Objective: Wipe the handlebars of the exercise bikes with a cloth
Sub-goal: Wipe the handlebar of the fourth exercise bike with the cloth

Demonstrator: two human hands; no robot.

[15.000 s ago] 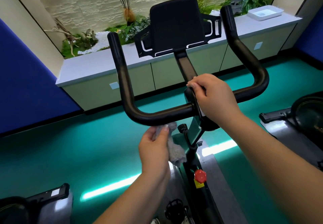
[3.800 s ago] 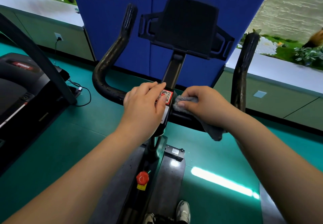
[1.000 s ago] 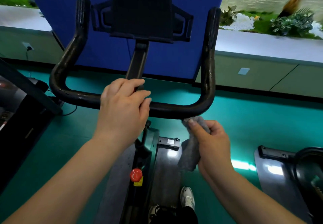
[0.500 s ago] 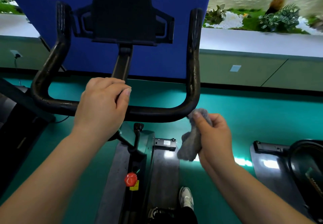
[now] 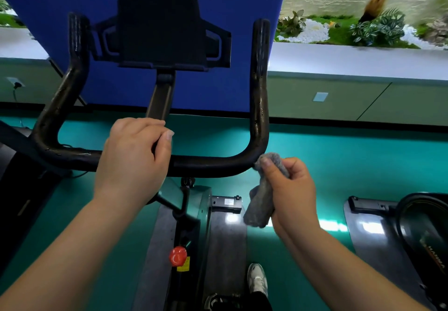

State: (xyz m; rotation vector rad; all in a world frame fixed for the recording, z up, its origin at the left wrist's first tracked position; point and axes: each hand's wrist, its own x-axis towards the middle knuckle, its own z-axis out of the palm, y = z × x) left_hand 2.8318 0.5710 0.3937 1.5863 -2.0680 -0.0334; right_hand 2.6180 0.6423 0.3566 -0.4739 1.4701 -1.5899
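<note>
Head view shows my left hand (image 5: 135, 158) clenched round the middle of the black, U-shaped, rubber-coated handlebar (image 5: 211, 165), steadying it. My right hand (image 5: 291, 189) pinches a small grey fleecy cloth (image 5: 264, 194), thumb on top, its upper bunch touching the bar's lower right bend while the tail hangs loose below my fingers. I judge the cloth light and limp (it will fold wherever I press), so I should keep it bunched under the fingertips and wrap it round the tube. The bar looks stiff and fixed, its coating scuffed and flaking, so it may snag fibres. Above the bar sits a black tablet holder (image 5: 160, 27) on its stem, close to my left hand; a red knob (image 5: 177, 255) is lower on the frame, and another machine (image 5: 412, 233) stands on the teal floor (image 5: 351, 155) to my right.
</note>
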